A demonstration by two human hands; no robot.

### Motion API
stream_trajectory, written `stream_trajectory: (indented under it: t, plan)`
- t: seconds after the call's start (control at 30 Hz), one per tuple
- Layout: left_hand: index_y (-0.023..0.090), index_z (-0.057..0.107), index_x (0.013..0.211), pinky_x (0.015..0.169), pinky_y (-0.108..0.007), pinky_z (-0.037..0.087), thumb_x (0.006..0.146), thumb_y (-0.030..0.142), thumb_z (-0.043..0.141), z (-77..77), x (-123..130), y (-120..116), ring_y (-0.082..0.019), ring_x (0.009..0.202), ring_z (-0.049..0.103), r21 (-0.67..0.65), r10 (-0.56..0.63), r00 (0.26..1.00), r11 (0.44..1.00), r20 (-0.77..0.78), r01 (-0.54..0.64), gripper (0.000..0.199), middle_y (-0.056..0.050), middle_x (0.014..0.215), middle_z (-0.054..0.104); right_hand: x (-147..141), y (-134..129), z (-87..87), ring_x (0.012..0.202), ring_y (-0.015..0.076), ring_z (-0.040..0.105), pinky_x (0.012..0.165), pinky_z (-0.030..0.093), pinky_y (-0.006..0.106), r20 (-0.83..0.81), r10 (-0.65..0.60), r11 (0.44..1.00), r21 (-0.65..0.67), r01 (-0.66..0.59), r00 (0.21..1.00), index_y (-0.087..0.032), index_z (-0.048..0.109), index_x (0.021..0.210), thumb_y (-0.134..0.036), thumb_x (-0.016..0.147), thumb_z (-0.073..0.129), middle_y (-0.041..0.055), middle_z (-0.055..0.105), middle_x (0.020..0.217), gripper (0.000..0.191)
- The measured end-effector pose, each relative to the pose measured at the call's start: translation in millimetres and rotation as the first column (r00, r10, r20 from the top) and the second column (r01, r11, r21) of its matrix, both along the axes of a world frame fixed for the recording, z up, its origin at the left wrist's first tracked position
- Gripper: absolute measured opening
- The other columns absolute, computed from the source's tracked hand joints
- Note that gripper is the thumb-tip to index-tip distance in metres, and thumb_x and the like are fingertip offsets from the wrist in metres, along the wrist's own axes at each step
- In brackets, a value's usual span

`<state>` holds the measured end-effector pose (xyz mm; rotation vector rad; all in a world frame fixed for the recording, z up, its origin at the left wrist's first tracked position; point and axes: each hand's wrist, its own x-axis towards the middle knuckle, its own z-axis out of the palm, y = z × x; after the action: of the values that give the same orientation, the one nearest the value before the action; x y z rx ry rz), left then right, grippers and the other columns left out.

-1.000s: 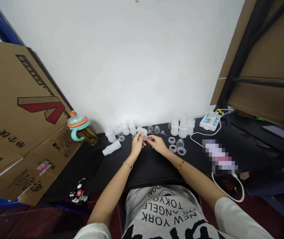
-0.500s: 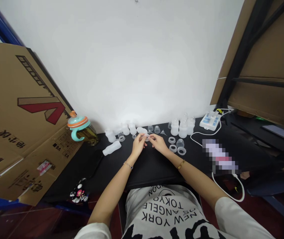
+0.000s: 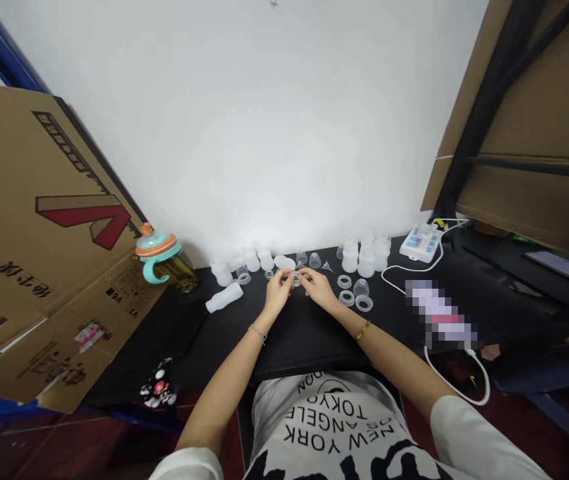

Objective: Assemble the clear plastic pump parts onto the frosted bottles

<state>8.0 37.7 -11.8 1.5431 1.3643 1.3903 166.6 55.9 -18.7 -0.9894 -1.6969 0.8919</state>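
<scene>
Between my two hands is a small clear bottle collar ring, pinched from both sides above the black table. The fingers of my left hand close on its left side. On its right side, the fingertips of my right hand grip it too. Whether a nipple sits inside the ring is too small to tell. Just beyond my hands lie white discs, a clear dome cap and a small clear pointed nipple. Right of my right hand are several clear collar rings and another dome cap.
Assembled baby bottles stand at the right back. A white bottle lies on its side at left, near upright bottles. A teal-lidded jug, a cardboard box, a power strip and a blurred-out phone flank the workspace.
My fingers have shifted slightly around the collar ring, which now shows more plainly between them. The rest of the table looks the same.
</scene>
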Motion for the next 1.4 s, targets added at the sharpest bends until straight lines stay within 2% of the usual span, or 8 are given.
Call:
stream_trajectory:
  t: [0.17,0.87,1.4]
  plan:
    - [0.017,0.07,0.105,0.043,-0.018,0.048,0.085,0.043,0.067,-2.1,-0.6,2.2,-0.015,0.068,0.068,0.006,-0.017,1.0,1.0,0.021,0.017,0.033,-0.01,0.103,0.075,0.3,-0.4,0.3,0.05,0.0109,0.06,0.055,0.048,0.023,0.018,0.009,1.0,0.006,-0.009,1.0,-0.022,0.069,0.105,-0.031,0.091,0.056,-0.0007,0.074,0.085,0.021]
    - [0.014,0.07,0.102,0.043,-0.02,0.054,0.082,0.046,0.072,-6.2,-3.4,6.9,-0.016,0.066,0.071,-0.001,-0.081,0.992,0.997,0.097,0.081,0.038,-0.012,0.098,0.076,0.0,2.5,0.7,0.063,0.016,0.066,0.058,0.046,0.023,0.093,-0.047,0.994,0.104,0.037,0.995,-0.021,0.075,0.103,-0.029,0.091,0.059,0.0024,0.077,0.084,0.021]
    - [0.014,0.07,0.1,0.044,-0.021,0.055,0.081,0.048,0.073,-5.1,-2.9,5.9,-0.016,0.065,0.072,-0.008,-0.092,0.993,0.996,0.079,0.092,0.039,-0.012,0.098,0.076,2.7,1.9,3.9,0.061,0.0139,0.058,0.061,0.037,0.024,0.17,-0.068,0.988,0.147,0.043,0.983,-0.018,0.076,0.098,-0.026,0.09,0.057,0.0006,0.073,0.076,0.022]
